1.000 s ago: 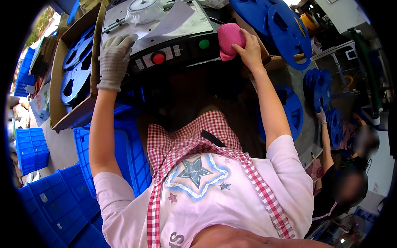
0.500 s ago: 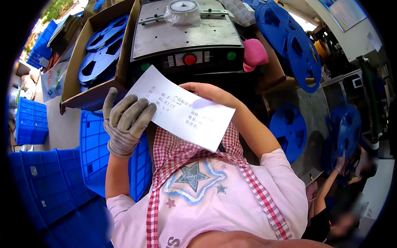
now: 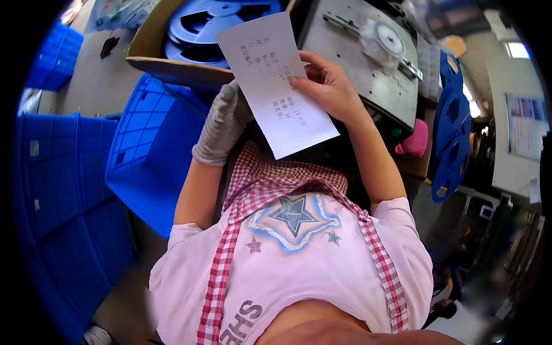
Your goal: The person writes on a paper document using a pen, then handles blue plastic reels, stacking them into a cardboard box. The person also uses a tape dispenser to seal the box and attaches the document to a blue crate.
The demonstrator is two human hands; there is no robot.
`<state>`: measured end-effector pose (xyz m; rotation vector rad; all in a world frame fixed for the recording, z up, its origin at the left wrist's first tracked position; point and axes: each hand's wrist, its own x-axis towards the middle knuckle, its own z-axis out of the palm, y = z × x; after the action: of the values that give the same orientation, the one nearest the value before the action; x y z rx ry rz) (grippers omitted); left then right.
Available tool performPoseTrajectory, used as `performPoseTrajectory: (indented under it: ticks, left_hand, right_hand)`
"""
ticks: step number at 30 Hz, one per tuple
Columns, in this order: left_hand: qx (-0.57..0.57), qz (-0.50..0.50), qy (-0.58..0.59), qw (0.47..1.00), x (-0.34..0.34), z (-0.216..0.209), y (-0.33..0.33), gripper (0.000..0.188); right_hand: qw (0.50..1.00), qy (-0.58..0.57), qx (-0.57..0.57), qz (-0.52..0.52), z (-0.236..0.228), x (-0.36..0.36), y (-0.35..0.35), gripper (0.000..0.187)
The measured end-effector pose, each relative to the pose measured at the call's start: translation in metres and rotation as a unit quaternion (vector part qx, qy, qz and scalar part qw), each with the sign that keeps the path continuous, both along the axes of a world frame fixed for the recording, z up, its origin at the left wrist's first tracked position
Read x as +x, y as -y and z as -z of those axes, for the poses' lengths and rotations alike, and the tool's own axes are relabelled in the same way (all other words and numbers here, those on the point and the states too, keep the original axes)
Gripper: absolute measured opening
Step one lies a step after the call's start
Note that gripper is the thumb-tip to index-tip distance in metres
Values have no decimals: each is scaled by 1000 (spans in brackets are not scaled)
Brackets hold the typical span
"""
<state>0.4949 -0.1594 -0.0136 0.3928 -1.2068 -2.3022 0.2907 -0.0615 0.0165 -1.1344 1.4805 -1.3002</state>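
Observation:
A white paper card [image 3: 279, 86] with printed and handwritten lines hangs tilted in front of me. My right hand [image 3: 332, 91], bare, pinches its right edge, thumb on the written face and fingers mostly behind. My left hand [image 3: 221, 127] wears a grey knit glove and is beside the card's lower left edge. Its fingers are partly hidden behind the card, so whether they grip it does not show. Just beyond, a cardboard box [image 3: 146, 40] holds blue plastic reels [image 3: 221, 10].
A machine with a flat metal top plate [image 3: 397, 89] stands at the far right, with a pink cloth [image 3: 414, 139] at its corner. More blue reels [image 3: 451, 123] are right of it. A tilted blue crate [image 3: 158, 167] sits left of me, near stacked blue crates [image 3: 54, 172].
The view has swung left, so the machine appears farther right. The card is turned steeper, and my right thumb now lies on its face. The left fingers have gone from its front.

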Motion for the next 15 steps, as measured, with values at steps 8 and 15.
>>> performPoseTrajectory:
  ticks: [8,15]
  left_hand:
    - [121,-195,85,970,80,-40,38,37]
    - [221,-494,99,835,254,-73,4,34]
  right_hand:
    - [976,-144,37,-159,-65,74,113,47]
    - [960,-153,83,-221,-71,186,133,44]
